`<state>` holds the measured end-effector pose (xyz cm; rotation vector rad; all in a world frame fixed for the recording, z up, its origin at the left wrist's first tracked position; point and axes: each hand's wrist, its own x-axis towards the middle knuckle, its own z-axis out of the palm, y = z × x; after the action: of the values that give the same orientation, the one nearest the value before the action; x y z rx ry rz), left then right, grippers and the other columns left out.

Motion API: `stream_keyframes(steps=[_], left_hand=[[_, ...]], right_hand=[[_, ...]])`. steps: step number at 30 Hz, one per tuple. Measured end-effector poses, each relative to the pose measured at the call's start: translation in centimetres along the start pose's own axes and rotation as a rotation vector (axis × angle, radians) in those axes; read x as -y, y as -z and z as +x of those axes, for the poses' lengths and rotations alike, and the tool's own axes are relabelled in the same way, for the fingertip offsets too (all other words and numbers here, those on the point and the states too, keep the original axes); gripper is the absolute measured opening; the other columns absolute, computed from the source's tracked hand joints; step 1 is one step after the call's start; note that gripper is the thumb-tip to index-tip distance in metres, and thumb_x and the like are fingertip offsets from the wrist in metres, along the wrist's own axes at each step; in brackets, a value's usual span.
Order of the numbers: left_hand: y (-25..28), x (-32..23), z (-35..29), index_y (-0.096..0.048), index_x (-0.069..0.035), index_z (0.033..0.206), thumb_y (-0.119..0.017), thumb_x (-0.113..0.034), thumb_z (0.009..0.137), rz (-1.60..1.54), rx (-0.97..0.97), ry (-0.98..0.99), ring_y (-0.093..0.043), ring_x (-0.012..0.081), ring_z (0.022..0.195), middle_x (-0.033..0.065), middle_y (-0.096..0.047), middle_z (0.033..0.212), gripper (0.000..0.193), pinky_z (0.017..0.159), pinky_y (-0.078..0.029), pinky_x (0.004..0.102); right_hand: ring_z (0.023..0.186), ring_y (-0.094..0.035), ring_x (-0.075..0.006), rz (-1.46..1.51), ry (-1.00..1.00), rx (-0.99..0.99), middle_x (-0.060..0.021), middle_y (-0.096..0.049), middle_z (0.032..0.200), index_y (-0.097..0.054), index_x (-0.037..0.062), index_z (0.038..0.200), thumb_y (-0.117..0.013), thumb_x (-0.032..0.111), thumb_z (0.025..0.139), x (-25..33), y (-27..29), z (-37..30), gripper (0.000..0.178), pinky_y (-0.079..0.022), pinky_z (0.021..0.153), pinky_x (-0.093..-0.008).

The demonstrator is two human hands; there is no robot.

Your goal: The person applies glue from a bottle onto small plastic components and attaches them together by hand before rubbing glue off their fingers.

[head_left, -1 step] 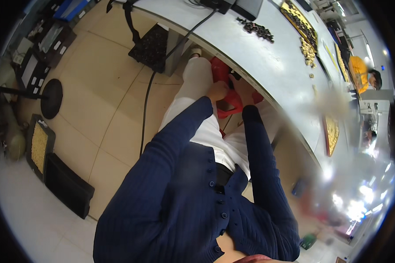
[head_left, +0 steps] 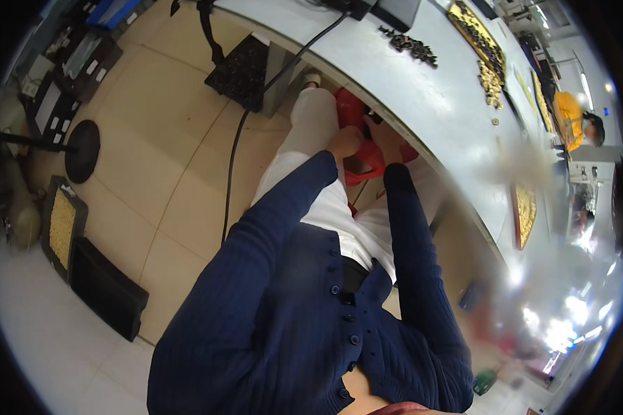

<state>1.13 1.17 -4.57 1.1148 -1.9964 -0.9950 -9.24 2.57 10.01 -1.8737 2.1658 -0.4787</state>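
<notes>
Both my hands are low between my knees, beside the table's near edge. A glossy red, bag-like thing lies around and below them, partly under the table. My left hand is closed at its left side, fingers curled against the red material. On the other side my right hand reaches up toward the table edge, its fingers bent inward near my left hand. A small dark spot shows above the right fingertips, too small to name. What lies between the fingers is hidden.
On the white table are a pile of small dark pieces, a yellow tray of dark pieces, and pale pieces. A black cable hangs to the floor. Black bins stand left; a person in yellow is far right.
The view has shifted very slightly. My hands stay at the red thing, with only a small shift of the right fingers. The far person's head has turned a little.
</notes>
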Motion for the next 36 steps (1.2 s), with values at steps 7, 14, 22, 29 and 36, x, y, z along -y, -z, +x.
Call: stream_keyframes(steps=[7, 14, 22, 29, 36], left_hand=[[6.4, -6.9, 1.4, -0.074, -0.008, 0.075, -0.07, -0.017, 0.07, -0.541, -0.162, 0.28, -0.069, 0.0239, 0.07, 0.0156, -0.07, 0.076, 0.011, 0.068, -0.055, 0.0335], [9.3, -6.4, 0.5, -0.069, 0.006, 0.095, -0.06, -0.022, 0.089, -1.167, -0.089, 0.404, -0.07, 0.0241, 0.072, 0.0185, -0.07, 0.089, 0.031, 0.064, -0.057, 0.0272], [9.3, -6.0, 0.7, -0.059, -0.002, 0.119, -0.038, -0.034, 0.1, -1.374, 0.213, 0.523, -0.059, 0.0195, 0.108, 0.0121, -0.064, 0.119, 0.043, 0.097, -0.044, 0.0334], [8.8, -5.6, 0.5, -0.059, -0.002, 0.118, -0.039, -0.028, 0.1, -1.322, 0.293, 0.395, -0.06, 0.0176, 0.103, 0.011, -0.064, 0.117, 0.037, 0.091, -0.045, 0.0293], [8.5, -6.6, 1.5, -0.059, -0.001, 0.116, -0.044, -0.023, 0.098, -1.151, 0.24, 0.604, -0.06, 0.0186, 0.102, 0.0129, -0.064, 0.115, 0.032, 0.09, -0.046, 0.0281]], right_hand=[[0.095, -0.064, -0.0396, -0.07, 0.087, -0.598, -0.0247, -0.063, 0.111, -0.06, -0.0025, 0.114, -0.068, 0.028, 0.085, -9.0, -3.2, 0.3, 0.042, -0.049, 0.087, -0.0421], [0.133, -0.038, -0.034, -1.563, 0.589, 0.043, -0.0156, -0.038, 0.146, -0.035, 0.0058, 0.142, -0.048, 0.038, 0.097, -7.3, 0.8, -2.3, 0.056, -0.039, 0.104, -0.0473], [0.142, -0.015, -0.0381, -3.589, 0.377, -0.916, -0.0178, -0.018, 0.155, -0.022, 0.0117, 0.149, -0.029, 0.064, 0.093, 3.0, 3.5, -9.6, 0.077, -0.013, 0.115, -0.0536], [0.142, -0.014, -0.0397, -3.566, 0.356, -0.635, -0.0195, -0.011, 0.156, -0.018, 0.0136, 0.151, -0.027, 0.069, 0.09, 5.7, 8.6, -16.3, 0.083, -0.014, 0.114, -0.0553], [0.143, -0.012, -0.0368, -3.577, 0.204, -0.084, -0.0181, -0.011, 0.156, -0.021, 0.0151, 0.15, -0.033, 0.064, 0.093, 1.8, 10.9, -21.9, 0.077, -0.01, 0.115, -0.055]])
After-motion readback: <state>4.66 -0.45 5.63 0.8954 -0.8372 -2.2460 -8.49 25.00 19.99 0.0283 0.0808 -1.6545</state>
